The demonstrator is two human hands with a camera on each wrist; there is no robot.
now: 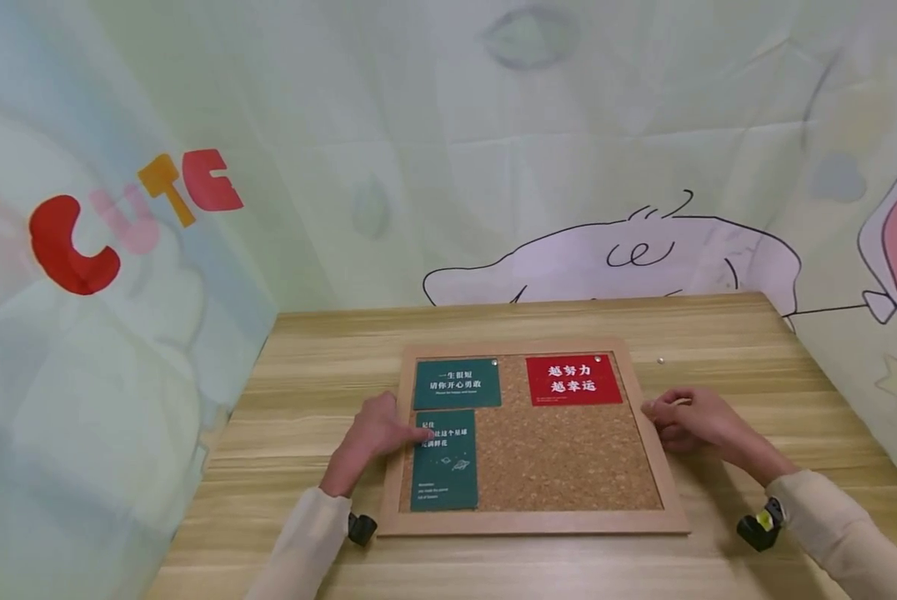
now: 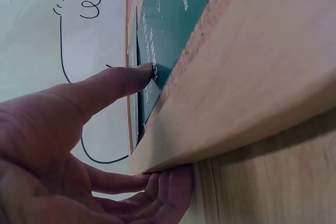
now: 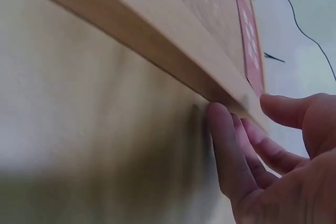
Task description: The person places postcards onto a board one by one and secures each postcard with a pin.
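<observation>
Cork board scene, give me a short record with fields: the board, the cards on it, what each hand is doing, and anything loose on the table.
board: wood-framed cork board lying flat on the wooden table
cards: two green cards at the left, one red card at the upper right
left hand: left hand with its thumb pressing the lower green card, fingers at the frame's left edge
right hand: right hand at the frame's right edge, fingers curled
loose item: a small pin on the table, right of the board
</observation>
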